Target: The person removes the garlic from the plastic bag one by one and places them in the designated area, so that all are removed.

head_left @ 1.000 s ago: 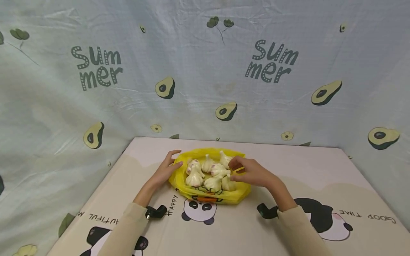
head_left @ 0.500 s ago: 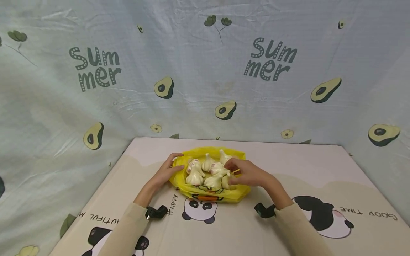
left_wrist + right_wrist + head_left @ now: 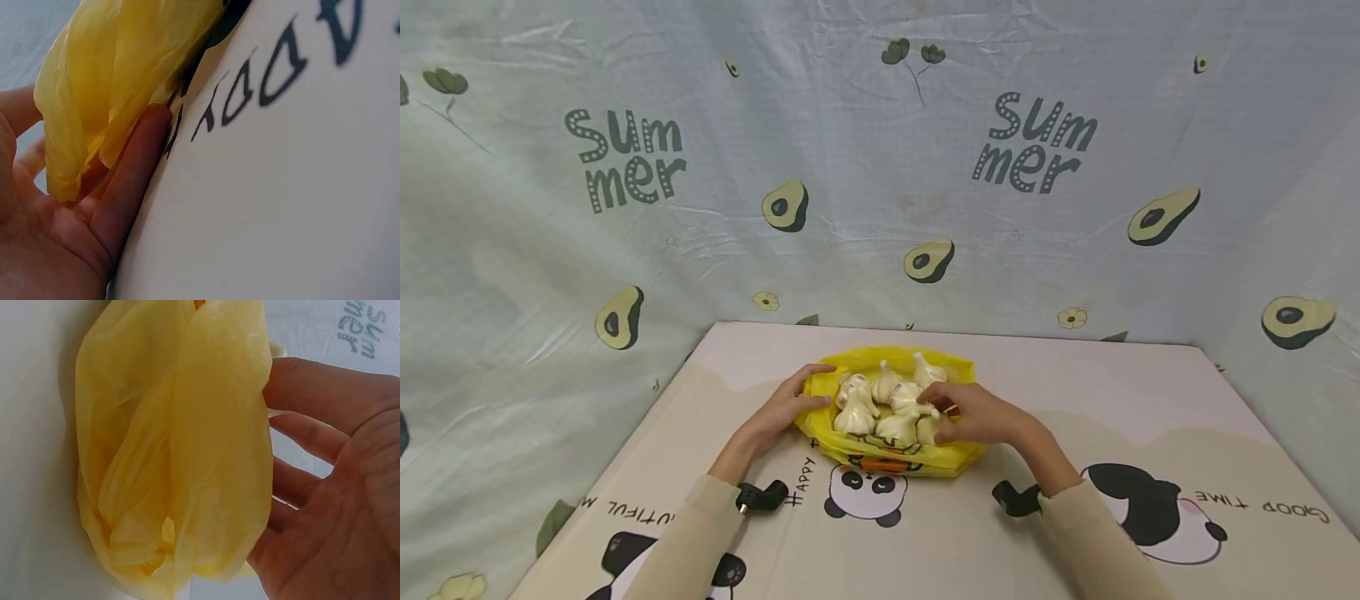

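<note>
Left hand (image 3: 781, 410): yours, spread wide at nine o'clock of the yellow bag (image 3: 928, 463), probably steadying its side.
Right hand (image 3: 983, 414): at three o'clock, fingers bent over garlic bulbs (image 3: 853, 419); cannot tell if you grip one.
Yellow bag: mouth upward on the table (image 3: 955, 533), probably for your reach.
Garlic bulbs: several, loose inside, some touching.

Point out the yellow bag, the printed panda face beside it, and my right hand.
Yellow bag (image 3: 219, 444), right wrist view: outer wall.
Panda face (image 3: 866, 498), head view: white forehead.
Right hand (image 3: 983, 413), head view: back of the hand.
</note>
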A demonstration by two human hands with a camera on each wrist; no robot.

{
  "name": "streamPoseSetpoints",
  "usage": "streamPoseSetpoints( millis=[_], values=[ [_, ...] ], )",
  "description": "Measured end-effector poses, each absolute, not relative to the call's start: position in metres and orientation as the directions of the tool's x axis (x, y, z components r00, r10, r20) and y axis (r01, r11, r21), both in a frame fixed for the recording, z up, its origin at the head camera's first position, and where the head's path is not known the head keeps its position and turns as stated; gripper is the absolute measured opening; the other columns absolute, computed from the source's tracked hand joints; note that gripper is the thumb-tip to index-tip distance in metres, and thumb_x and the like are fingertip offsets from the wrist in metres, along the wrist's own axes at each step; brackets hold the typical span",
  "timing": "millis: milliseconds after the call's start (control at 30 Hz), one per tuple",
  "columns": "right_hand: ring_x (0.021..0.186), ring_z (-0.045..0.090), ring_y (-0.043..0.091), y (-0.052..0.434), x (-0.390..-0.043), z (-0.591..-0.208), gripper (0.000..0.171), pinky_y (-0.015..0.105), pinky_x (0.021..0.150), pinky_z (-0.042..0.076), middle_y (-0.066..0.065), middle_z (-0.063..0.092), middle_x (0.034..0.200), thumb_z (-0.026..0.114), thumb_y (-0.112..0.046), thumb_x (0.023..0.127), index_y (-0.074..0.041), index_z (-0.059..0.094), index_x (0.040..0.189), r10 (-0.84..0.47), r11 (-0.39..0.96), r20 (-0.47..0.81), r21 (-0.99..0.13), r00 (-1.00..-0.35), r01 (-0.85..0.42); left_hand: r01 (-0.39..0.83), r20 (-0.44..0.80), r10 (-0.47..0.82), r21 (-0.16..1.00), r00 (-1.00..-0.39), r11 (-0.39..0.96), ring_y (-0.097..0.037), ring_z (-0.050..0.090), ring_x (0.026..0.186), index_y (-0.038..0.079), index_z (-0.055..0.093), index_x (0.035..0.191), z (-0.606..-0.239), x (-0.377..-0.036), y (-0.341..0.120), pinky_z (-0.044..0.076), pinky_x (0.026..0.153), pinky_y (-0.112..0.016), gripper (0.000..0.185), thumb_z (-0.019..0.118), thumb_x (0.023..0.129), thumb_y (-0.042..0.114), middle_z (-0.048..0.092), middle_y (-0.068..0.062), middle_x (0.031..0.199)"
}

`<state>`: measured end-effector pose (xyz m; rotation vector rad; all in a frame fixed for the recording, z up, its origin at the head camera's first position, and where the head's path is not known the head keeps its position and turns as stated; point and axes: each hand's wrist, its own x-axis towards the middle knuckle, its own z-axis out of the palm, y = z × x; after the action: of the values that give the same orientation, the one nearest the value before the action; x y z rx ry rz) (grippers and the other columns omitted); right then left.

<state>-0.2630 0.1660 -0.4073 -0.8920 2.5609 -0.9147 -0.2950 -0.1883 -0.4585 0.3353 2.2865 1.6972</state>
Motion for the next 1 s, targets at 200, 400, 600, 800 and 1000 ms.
streamPoseSetpoints(
  millis=[200, 400, 600, 800, 1000],
  values=[
    [0.126, 0.062, 0.036, 0.1659, -0.264, -0.4091, 0.067, 0.052, 0.108, 0.051, 0.019, 0.066, 0.134, 0.079, -0.01, 0.087, -0.011, 0.046, 0.146, -0.627, 0.613, -0.063, -0.656, -0.777, -0.441, 0.022, -0.068, 0.371, 0.973, -0.926, 0.231, -0.035, 0.034, 0.15, 0.021, 0.041, 0.156, -0.4606, -0.2945, -0.1885, 0.033, 0.122, -0.048, 0.064, 0.067, 0.097, 0.018, 0.019, -0.008, 0.173],
    [0.123, 0.061, 0.035, 0.1657, -0.2658, -0.4122, 0.063, 0.052, 0.106, 0.051, 0.02, 0.065, 0.134, 0.08, -0.011, 0.087, -0.011, 0.046, 0.141, -0.622, 0.624, -0.057, -0.639, -0.781, -0.45, 0.029, -0.055, 0.393, 0.978, -0.918, 0.205, -0.033, 0.036, 0.149, 0.021, 0.039, 0.158, -0.4628, -0.295, -0.1891, 0.035, 0.12, -0.042, 0.067, 0.067, 0.097, 0.017, 0.018, -0.007, 0.173],
    [0.106, 0.057, 0.023, 0.1648, -0.2665, -0.4147, 0.053, 0.042, 0.098, 0.05, 0.012, 0.065, 0.122, 0.081, -0.011, 0.084, -0.011, 0.052, 0.128, -0.612, 0.649, -0.05, -0.601, -0.789, -0.466, 0.044, -0.04, 0.395, 0.978, -0.918, 0.203, -0.035, 0.032, 0.152, 0.019, 0.04, 0.157, -0.4654, -0.2961, -0.1883, 0.027, 0.124, -0.049, 0.065, 0.067, 0.097, 0.017, 0.015, -0.009, 0.173],
    [0.102, 0.057, 0.02, 0.1648, -0.2652, -0.4152, 0.05, 0.039, 0.096, 0.051, 0.009, 0.065, 0.116, 0.083, -0.013, 0.084, -0.012, 0.053, 0.125, -0.599, 0.667, -0.041, -0.578, -0.8, -0.47, 0.051, -0.037, 0.401, 0.977, -0.915, 0.205, -0.035, 0.031, 0.152, 0.018, 0.041, 0.156, -0.467, -0.2988, -0.1884, 0.025, 0.124, -0.05, 0.065, 0.067, 0.097, 0.018, 0.015, -0.009, 0.174],
    [0.105, 0.061, 0.02, 0.1656, -0.2636, -0.4086, 0.046, 0.04, 0.096, 0.053, 0.008, 0.069, 0.119, 0.084, -0.019, 0.084, -0.014, 0.06, 0.122, -0.59, 0.68, -0.025, -0.555, -0.807, -0.479, 0.037, -0.052, 0.391, 0.976, -0.919, 0.216, -0.034, 0.032, 0.151, 0.019, 0.041, 0.156, -0.4671, -0.2974, -0.1886, 0.026, 0.124, -0.05, 0.064, 0.066, 0.097, 0.019, 0.017, -0.009, 0.173]
  ],
)
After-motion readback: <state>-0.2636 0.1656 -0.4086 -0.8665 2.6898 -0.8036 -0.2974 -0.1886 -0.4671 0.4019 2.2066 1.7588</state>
